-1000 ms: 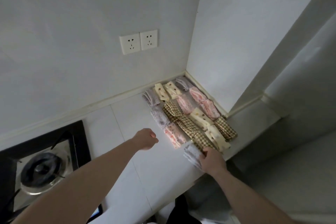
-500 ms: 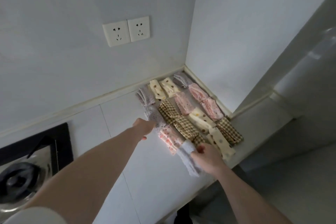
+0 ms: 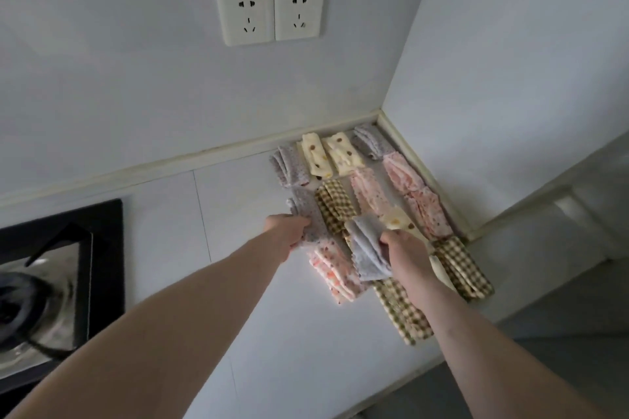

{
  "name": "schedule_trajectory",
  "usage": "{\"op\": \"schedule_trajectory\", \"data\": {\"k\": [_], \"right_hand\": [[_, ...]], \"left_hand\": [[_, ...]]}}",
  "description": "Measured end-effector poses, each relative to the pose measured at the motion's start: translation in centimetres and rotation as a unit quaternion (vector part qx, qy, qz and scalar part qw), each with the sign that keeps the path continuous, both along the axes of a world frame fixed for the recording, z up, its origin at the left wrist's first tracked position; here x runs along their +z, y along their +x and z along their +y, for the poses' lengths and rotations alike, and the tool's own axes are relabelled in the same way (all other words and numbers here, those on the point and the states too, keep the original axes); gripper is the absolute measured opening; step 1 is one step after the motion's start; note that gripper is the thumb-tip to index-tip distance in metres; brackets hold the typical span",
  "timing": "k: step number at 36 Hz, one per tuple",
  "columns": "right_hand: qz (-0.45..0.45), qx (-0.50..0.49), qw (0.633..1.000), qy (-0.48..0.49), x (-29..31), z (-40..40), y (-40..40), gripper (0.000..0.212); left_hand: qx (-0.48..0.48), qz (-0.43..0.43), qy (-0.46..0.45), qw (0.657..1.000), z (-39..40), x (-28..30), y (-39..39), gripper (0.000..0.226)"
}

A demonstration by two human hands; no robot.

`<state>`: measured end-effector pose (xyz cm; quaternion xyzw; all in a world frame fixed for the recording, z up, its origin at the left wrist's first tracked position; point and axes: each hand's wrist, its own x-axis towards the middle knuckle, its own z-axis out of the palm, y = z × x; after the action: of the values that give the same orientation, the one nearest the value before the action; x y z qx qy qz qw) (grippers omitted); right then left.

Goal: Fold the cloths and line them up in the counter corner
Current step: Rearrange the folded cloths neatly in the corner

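Observation:
Several folded cloths lie in rows in the counter corner: grey dotted, cream dotted (image 3: 342,153), pink floral (image 3: 403,172) and brown checked (image 3: 463,267) ones. My right hand (image 3: 403,253) grips a folded pale grey cloth (image 3: 367,250) lifted above the rows, over a long checked cloth (image 3: 403,313). My left hand (image 3: 287,231) holds the near end of a grey dotted cloth (image 3: 306,211) lying at the left edge of the rows, just behind a pink spotted cloth (image 3: 332,270).
The white counter (image 3: 245,275) runs left to a black gas hob (image 3: 58,275) with a burner. A double wall socket (image 3: 270,12) sits above. The side wall (image 3: 510,78) closes the corner on the right; the counter's front edge drops off at lower right.
My right hand has lifted the pale grey cloth off the counter front and carried it over the rows. My left hand has reached forward and taken hold of the grey dotted cloth.

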<state>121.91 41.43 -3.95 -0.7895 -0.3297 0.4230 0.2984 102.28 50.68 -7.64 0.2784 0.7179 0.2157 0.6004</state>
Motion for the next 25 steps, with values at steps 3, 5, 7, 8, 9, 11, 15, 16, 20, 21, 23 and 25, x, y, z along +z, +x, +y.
{"op": "schedule_trajectory", "data": {"k": [3, 5, 7, 8, 9, 11, 15, 16, 20, 21, 23, 25], "right_hand": [[0.008, 0.011, 1.0, 0.0, 0.4, 2.0, -0.4, 0.013], [0.028, 0.008, 1.0, -0.001, 0.9, 3.7, -0.8, 0.014], [0.055, -0.013, 0.998, 0.013, 1.4, 5.8, -1.2, 0.009], [0.066, -0.023, 0.997, 0.025, 1.6, 7.0, -1.2, 0.009], [0.075, -0.028, 0.996, 0.034, 1.7, 8.2, -1.2, 0.009], [0.078, -0.023, 0.996, 0.048, 2.1, 10.2, -1.4, 0.003], [0.08, 0.0, 0.995, 0.053, 2.4, 13.9, -1.8, 0.021], [0.073, 0.006, 0.996, 0.054, 2.2, 14.7, -2.1, 0.02], [0.029, 0.028, 0.996, 0.077, 1.5, 18.2, -3.1, 0.023], [0.019, 0.034, 0.996, 0.079, 1.4, 18.9, -3.3, 0.026], [0.006, 0.044, 0.995, 0.086, 0.7, 20.4, -3.6, 0.03], [0.005, 0.051, 0.995, 0.089, 0.0, 21.6, -3.7, 0.031]], "left_hand": [[-0.012, 0.013, 0.05, 0.999, -0.4, 0.3, -1.4, 0.019], [-0.02, 0.011, 0.095, 0.995, -0.3, 1.1, -2.6, 0.01], [-0.021, 0.003, 0.133, 0.991, 0.5, 2.1, -3.6, 0.009], [-0.016, -0.001, 0.147, 0.989, 1.2, 2.5, -4.0, 0.009], [-0.008, -0.004, 0.157, 0.988, 2.0, 2.9, -4.3, 0.009], [0.009, -0.004, 0.163, 0.987, 3.7, 3.5, -4.5, 0.011], [0.035, -0.004, 0.162, 0.986, 6.8, 3.7, -3.9, 0.016], [0.038, -0.01, 0.158, 0.987, 7.5, 3.5, -3.6, 0.015], [0.049, -0.032, 0.144, 0.988, 9.8, 3.2, -2.6, 0.015], [0.052, -0.032, 0.145, 0.988, 10.4, 3.1, -2.4, 0.015], [0.058, -0.026, 0.146, 0.987, 11.3, 2.7, -2.2, 0.012], [0.065, -0.021, 0.155, 0.986, 12.1, 2.1, -2.1, 0.009]]}}
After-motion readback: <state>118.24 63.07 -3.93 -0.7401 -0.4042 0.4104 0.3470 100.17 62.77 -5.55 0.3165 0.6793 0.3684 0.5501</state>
